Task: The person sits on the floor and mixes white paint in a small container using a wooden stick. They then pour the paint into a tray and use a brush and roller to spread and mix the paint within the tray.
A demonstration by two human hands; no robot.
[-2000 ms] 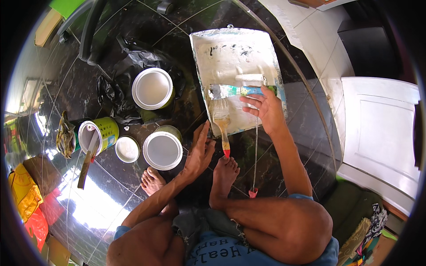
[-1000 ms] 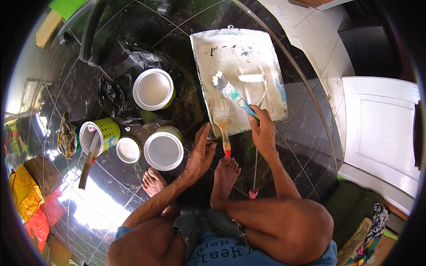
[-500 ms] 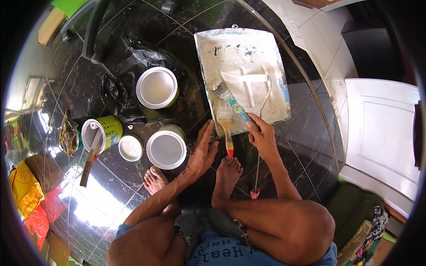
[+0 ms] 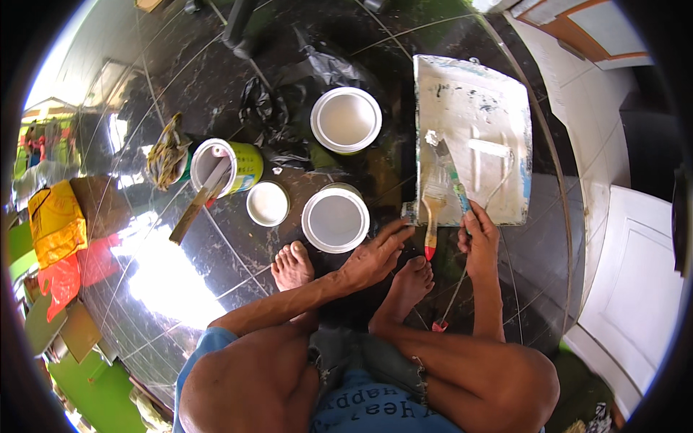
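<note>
My right hand (image 4: 480,234) grips the teal handle of a paint-smeared putty knife (image 4: 458,185). Its blade lies over the left side of a white-coated paint tray (image 4: 505,85), with a white lump at the blade's tip. My left hand (image 4: 375,252) reaches to the tray's near left corner, fingers stretched out and holding nothing. Between the hands a paintbrush (image 4: 432,216) with a red-tipped handle rests across the tray's near edge. A small paint roller (image 4: 489,149) lies in the tray, its wire handle running out toward my foot.
Two open white-rimmed cans (image 4: 346,120) (image 4: 336,220) stand left of the tray. Farther left are a tilted green can (image 4: 249,164) with a stick (image 4: 189,216) in it, and a white lid (image 4: 268,203). Black plastic (image 4: 267,108) lies behind. A white door panel (image 4: 635,260) is at right.
The whole view has swung, so everything sits farther right in the picture. My left hand has drawn back slightly to the tray's corner. The putty knife stays in my right hand.
</note>
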